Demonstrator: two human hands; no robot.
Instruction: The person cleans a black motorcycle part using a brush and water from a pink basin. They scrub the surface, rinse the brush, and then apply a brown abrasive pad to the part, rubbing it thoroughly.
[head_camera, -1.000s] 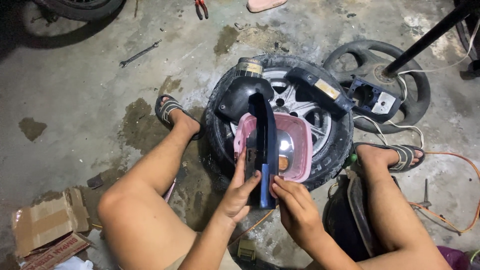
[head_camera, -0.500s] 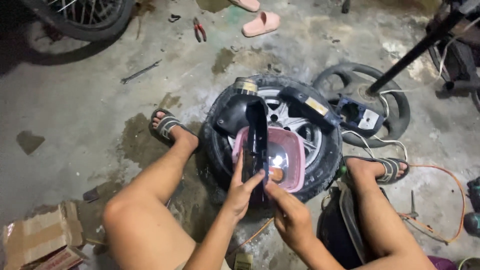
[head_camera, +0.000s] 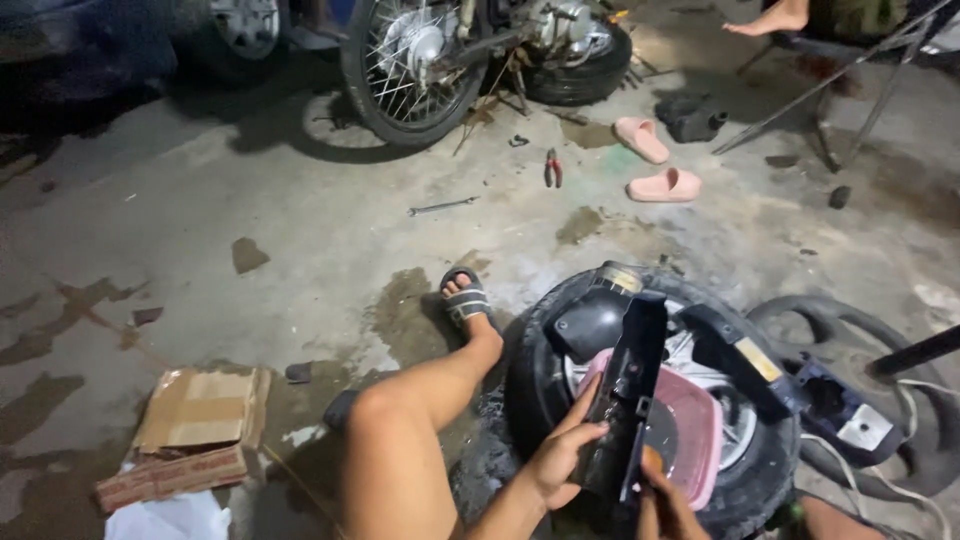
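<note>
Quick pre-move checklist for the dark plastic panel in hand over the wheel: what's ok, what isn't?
1. Left hand grips the dark plastic panel along its left edge: ok.
2. Right hand touches the panel's lower end, but is cut off by the picture edge: grip cannot tell.
3. Panel is upright above the pink basin: ok.
4. Basin sits inside the tyre on the wheel: ok.
5. Pliers and wrench lie far off by the motorcycle wheel, not at hand: not ok.
</note>
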